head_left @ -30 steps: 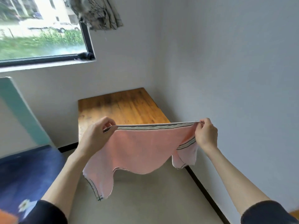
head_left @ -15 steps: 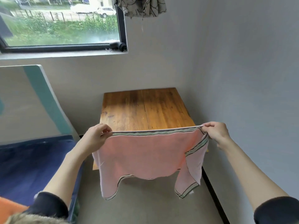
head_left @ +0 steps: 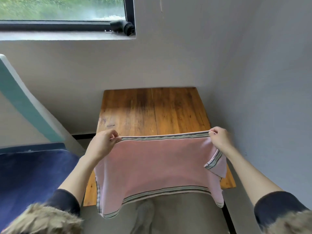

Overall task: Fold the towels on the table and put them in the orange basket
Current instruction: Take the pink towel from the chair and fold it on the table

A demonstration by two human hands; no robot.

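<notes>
A pink towel with grey-green striped borders hangs stretched in the air over the near part of a wooden table. My left hand pinches its top left corner. My right hand pinches the top right corner, where a flap of the towel folds back and droops. The lower edge hangs loose past the table's front edge. No orange basket is in view.
The table stands in a corner, with grey walls behind it and to its right. A dark blue cushioned seat with a white and teal panel lies to the left. A window is at the upper left.
The view has come closer to the table and tilted down. The stretched towel, held in both hands, now hangs over the table's near part instead of in front of it.
</notes>
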